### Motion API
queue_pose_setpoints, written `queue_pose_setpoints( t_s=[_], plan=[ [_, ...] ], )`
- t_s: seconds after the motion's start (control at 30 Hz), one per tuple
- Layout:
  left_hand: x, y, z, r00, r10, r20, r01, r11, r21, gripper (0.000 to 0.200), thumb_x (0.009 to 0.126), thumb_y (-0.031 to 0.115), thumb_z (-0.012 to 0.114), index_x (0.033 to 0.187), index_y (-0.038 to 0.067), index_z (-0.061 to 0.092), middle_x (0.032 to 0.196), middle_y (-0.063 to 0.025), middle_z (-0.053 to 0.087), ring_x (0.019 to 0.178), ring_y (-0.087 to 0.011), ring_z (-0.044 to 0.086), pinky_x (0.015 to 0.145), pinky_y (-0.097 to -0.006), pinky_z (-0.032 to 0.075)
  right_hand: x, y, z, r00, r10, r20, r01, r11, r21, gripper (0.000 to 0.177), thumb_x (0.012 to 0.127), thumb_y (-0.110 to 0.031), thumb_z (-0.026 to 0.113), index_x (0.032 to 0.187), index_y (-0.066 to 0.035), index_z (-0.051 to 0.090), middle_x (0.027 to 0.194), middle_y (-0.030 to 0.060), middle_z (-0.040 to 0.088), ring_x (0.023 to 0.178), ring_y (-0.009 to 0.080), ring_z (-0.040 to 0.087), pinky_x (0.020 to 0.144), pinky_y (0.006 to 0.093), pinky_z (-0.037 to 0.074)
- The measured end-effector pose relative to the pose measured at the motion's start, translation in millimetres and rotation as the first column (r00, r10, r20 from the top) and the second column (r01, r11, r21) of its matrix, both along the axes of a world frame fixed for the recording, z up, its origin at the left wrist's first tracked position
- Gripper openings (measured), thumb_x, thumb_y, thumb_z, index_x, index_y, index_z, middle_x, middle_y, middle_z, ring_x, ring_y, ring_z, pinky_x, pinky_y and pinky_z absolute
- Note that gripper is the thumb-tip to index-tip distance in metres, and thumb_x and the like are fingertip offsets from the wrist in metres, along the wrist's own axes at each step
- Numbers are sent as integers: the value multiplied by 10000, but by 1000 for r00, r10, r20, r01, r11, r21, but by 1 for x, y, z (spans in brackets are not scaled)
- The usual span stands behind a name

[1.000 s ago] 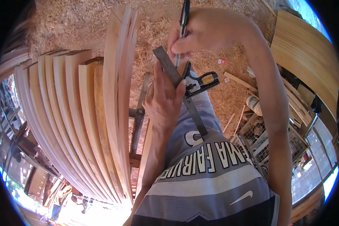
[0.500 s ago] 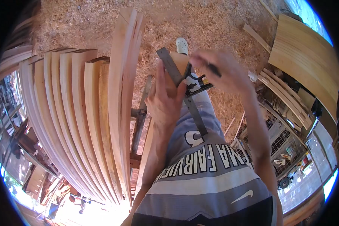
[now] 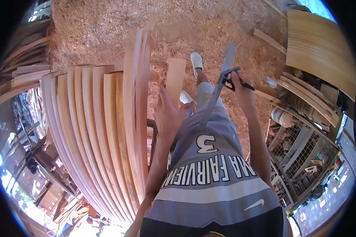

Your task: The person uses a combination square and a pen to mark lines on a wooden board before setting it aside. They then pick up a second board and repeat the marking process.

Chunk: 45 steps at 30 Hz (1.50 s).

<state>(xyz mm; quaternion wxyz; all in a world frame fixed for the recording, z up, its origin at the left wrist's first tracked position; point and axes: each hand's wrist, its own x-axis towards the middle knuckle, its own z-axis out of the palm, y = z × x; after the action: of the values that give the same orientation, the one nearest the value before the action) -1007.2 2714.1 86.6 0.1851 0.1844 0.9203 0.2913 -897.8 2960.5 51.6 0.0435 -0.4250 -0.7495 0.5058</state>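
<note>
Two-handed, out ahead of the grey jersey (image 3: 209,185). Reaches forward with right hand (image 3: 241,90), arm nearly straight, and clamps the fingers shut round the dark head of a combination square (image 3: 221,85), with a black pen (image 3: 247,84) pinched in the same grasp and poking out to the right. Holds the square tilted, long grey steel blade slanting from high over the sawdust floor (image 3: 106,31) down across the thigh. Spreads left hand (image 3: 168,114) flat and open, fingers (image 3: 162,94) straight, thumb out toward the blade's lower end, gripping nothing. Overlaps the near end of a narrow plank (image 3: 177,73) with those fingertips; cannot tell whether touching. Stands just right of a stack of boards (image 3: 99,126) set on edge.
</note>
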Motion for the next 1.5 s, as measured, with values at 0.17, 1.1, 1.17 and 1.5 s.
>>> queue_pose_setpoints(
  t_s=[0.17,1.1,1.17,1.5],
  plan=[
    [-7,-9,-20,990,53,131,-32,987,-159,708,816,170,834,1372,-1,430,997,-302,730,963,-540,698,824,-625,527,29,23,-38,963,-269,29,264,911,-317,386,1057,-436,658,1055,-65,762,823,-18,659,726,88,592,564,287,430],
    [-21,21,-120,944,42,327,-35,999,-28,716,586,298,917,1226,88,674,1030,-173,758,971,-388,751,843,-525,585,-127,-14,-105,940,132,-313,-300,758,-579,503,998,-239,630,1445,-28,541,1360,215,629,1184,355,658,987,495,551],
    [-32,19,-121,932,62,356,-60,998,-16,706,570,291,929,1202,89,689,1055,-169,757,994,-377,748,849,-519,584,-131,-15,-106,936,129,-326,-306,755,-580,505,1011,-262,612,1454,-34,534,1376,208,619,1201,350,649,1001,494,546],
    [147,-36,-42,299,953,-41,-872,290,394,411,891,159,795,1242,42,615,1122,-147,669,995,-288,659,901,-443,545,-150,-17,-81,905,153,-397,-366,757,-541,529,1077,-380,523,1500,-64,500,1460,170,565,1284,322,604,1068,491,519]
  ],
)
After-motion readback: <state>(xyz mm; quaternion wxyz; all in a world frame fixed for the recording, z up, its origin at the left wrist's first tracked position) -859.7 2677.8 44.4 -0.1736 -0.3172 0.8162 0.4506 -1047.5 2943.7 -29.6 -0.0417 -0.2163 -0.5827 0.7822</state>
